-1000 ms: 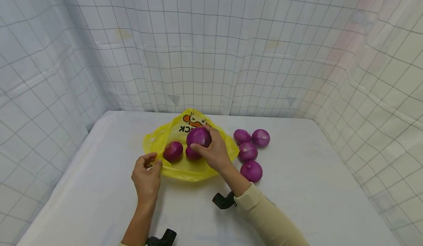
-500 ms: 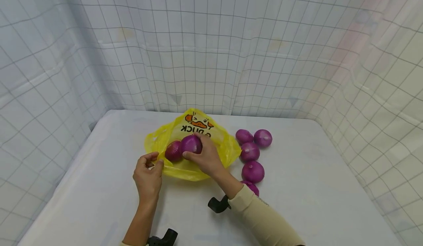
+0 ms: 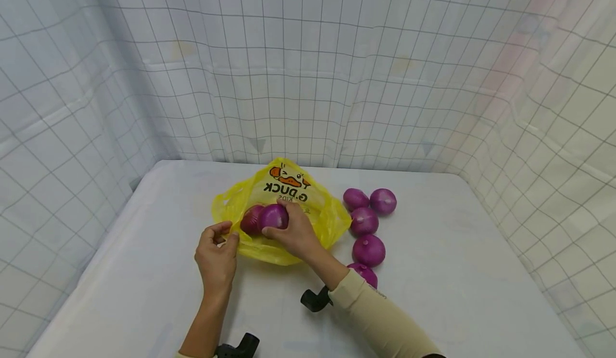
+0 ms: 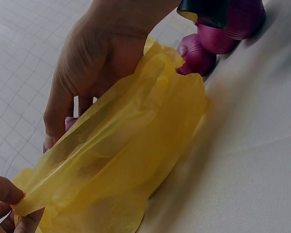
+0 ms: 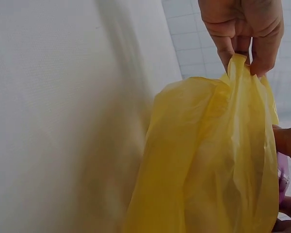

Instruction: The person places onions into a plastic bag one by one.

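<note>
My left hand [image 3: 217, 259] pinches the near left rim of a yellow plastic bag [image 3: 332, 216] printed with a duck. In the right wrist view, its fingers grip the gathered edge of the bag [image 5: 203, 145]. Inside the bag's mouth, my right hand [image 3: 295, 232] holds a red onion [image 3: 273, 217] between thumb and fingers. Close against that onion on the left lies another red onion [image 3: 251, 220] in the bag. Seen from the left wrist, the bag wall [image 4: 126, 150] hides most of the held onion, and the right hand [image 4: 99, 63] reaches in over the rim.
Several more onions stand right of the bag on the white table [image 3: 433, 251], among them a middle onion [image 3: 364, 222] and a nearer onion [image 3: 368, 250]. The right forearm [image 3: 375, 312] partly covers the nearest onion [image 3: 364, 275]. A grid-patterned curtain [image 3: 289, 69] surrounds the table.
My right hand has lowered the held onion leftward into the bag, beside the onion there. The left hand keeps its pinch on the rim. The nearest loose onion has come into view.
</note>
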Demonstrator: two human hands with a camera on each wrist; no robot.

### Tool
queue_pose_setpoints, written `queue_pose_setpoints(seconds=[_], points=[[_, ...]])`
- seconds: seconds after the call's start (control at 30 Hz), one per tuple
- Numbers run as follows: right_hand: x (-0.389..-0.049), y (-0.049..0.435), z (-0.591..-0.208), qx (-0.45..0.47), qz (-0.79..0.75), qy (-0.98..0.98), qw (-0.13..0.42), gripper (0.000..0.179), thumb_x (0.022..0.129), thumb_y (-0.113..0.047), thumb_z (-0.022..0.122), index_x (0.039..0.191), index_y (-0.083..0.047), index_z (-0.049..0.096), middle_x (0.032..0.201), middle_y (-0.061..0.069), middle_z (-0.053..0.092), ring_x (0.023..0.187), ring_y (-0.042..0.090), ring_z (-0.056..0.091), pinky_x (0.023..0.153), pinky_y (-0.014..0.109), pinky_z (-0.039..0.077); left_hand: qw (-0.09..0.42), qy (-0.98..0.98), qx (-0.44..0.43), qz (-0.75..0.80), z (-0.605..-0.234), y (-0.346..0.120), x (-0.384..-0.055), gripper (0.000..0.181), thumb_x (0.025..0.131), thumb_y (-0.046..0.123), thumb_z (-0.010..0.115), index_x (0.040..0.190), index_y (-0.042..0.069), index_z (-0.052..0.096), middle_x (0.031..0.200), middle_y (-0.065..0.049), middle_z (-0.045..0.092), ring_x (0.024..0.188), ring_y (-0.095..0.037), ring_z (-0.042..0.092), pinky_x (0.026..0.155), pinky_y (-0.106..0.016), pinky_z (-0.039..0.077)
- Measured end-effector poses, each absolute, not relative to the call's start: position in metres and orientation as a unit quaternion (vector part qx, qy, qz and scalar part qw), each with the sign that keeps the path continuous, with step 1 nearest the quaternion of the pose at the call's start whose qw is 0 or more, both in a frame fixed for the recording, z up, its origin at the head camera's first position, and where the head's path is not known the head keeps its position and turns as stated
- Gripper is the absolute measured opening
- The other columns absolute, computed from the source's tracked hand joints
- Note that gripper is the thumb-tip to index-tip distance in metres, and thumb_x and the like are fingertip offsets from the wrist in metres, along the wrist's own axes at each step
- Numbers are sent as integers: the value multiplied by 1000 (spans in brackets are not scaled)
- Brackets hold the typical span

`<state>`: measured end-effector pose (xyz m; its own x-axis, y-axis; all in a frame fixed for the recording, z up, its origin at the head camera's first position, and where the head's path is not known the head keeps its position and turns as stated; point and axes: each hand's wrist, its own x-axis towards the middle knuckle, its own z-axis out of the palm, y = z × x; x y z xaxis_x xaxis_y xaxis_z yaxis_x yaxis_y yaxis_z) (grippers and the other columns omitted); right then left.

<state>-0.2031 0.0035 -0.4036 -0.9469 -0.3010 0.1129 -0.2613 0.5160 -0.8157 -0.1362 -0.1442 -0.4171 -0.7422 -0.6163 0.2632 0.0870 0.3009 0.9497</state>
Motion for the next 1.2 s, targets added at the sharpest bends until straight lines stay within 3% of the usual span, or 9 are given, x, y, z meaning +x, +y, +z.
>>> queue_pose_setpoints(seconds=[1.2], points=[[-204,2,-417,-159,-426,889,54,75,78,-33,75,142,-16,39,140,8,47,125,26,49,103,46,43,305,-742,180,-569,-417,-143,-135,22,83,5,64,104,1,64,100,-11,64,79,-9,46,57,-6,38]])
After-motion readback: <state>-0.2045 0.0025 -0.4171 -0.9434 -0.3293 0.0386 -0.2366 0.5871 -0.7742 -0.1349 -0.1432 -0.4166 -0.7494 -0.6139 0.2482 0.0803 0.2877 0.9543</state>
